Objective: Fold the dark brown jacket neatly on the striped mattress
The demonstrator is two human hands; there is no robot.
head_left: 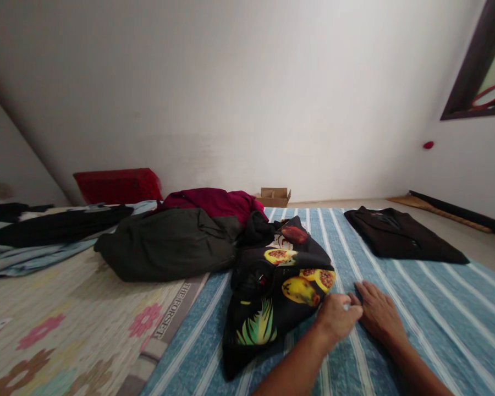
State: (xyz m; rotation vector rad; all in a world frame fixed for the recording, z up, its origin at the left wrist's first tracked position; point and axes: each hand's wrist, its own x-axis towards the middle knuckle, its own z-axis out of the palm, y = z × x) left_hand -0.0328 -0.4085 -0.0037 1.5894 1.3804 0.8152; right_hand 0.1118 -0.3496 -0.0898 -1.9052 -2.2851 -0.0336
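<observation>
My left hand [339, 318] is closed in a pinch beside the right edge of a black garment with a fruit print [272, 297]. A small pale spot shows between its thumb and fingers, but what it is I cannot make out. Just to its right, my right hand [378, 313] lies flat with the fingers stretched out on the blue striped sheet [429, 335], holding nothing. The printed garment is crumpled and partly folded, with yellow papaya and green leaf patterns.
A folded dark garment [400, 234] lies at the right. Left of the printed one are a dark grey-green garment [177, 242] and a maroon cloth [218, 201]. Further left are black clothes [61, 225] and a flowered mat [86, 324]. A red box [117, 185] and a cardboard box [274, 197] stand by the wall.
</observation>
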